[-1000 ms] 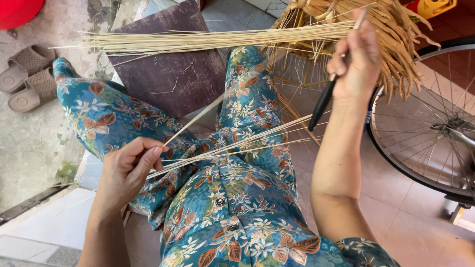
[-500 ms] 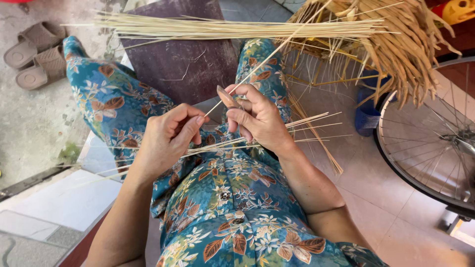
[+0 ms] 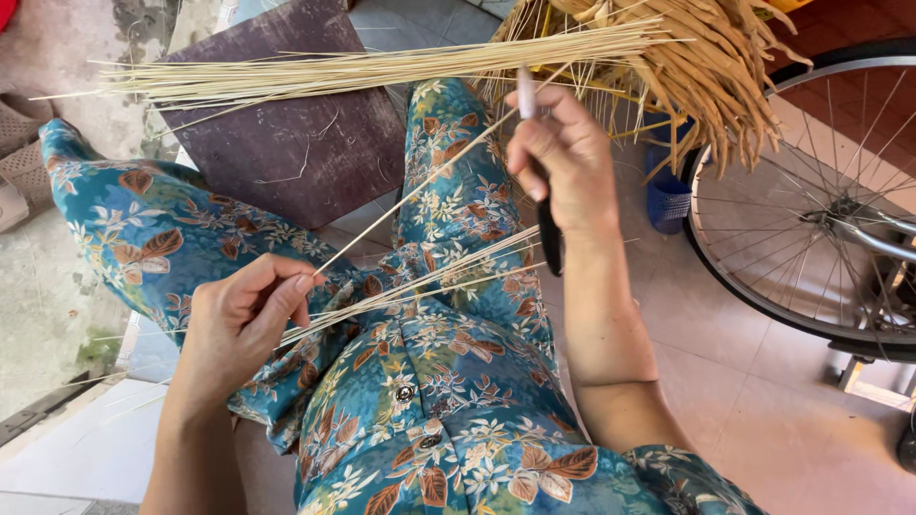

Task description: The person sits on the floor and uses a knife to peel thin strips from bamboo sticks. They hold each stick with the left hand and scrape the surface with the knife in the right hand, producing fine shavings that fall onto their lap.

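My left hand [image 3: 240,319] pinches the near end of a thin pale stick [image 3: 410,195] that runs up and to the right over my lap. My right hand [image 3: 563,157] is raised above my right knee and grips a knife [image 3: 546,224] with a black handle, its blade pointing up along the stick's far part. A few more thin sticks [image 3: 429,281] lie across my lap in blue flowered trousers. A long bundle of the same sticks [image 3: 382,69] rests across my knees.
A pile of dry yellow leaves [image 3: 706,57] lies at the top right beside a bicycle wheel [image 3: 811,219]. A dark purple board [image 3: 296,143] is on the floor between my legs. A blue basket [image 3: 666,195] and sandals [image 3: 19,143] stand nearby.
My right hand has lifted up and away from my left hand, drawing the knife along the stick. My left hand has stayed at my lap holding the stick's end.
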